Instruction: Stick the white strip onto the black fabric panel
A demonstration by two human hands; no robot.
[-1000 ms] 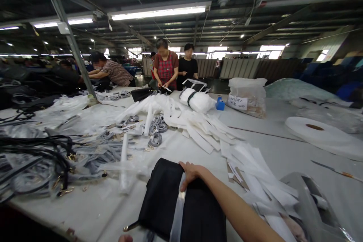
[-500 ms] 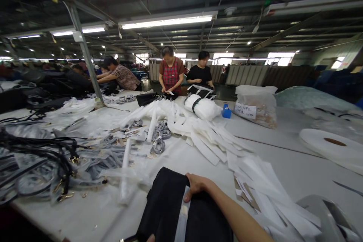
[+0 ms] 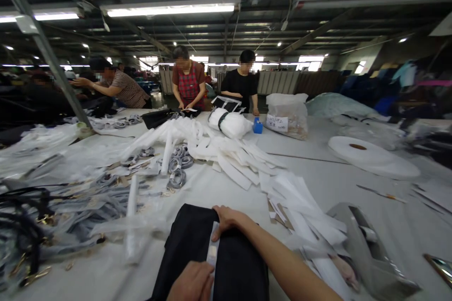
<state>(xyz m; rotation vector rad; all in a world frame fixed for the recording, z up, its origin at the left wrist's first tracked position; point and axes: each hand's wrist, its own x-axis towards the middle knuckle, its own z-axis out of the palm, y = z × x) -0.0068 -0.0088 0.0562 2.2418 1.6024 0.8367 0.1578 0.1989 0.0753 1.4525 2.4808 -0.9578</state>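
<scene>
A black bag [image 3: 187,240] lies before me at the table's near edge, with a pale, wrapped strip [image 3: 213,249] running lengthwise over its top. My right hand [image 3: 226,222] grips the bag's far edge, its thumb on the strip's upper end. Lower down, my left hand [image 3: 193,282] has its fingers curled together against the strip; the fingertips are partly hidden. Loose white foam strips [image 3: 296,197] are heaped just beyond and to the right of the bag.
Plastic-wrapped straps [image 3: 70,216] with gold clasps cover the left side. A tape dispenser [image 3: 367,249], a knife [image 3: 381,193] and a white roll [image 3: 374,157] lie to the right. Across the table, people work near a blue dispenser [image 3: 257,125] and a labelled plastic bag [image 3: 287,115].
My left hand has come up from the bottom edge onto the strip. The right hand keeps its hold on the bag's far edge. My view has turned to the right.
</scene>
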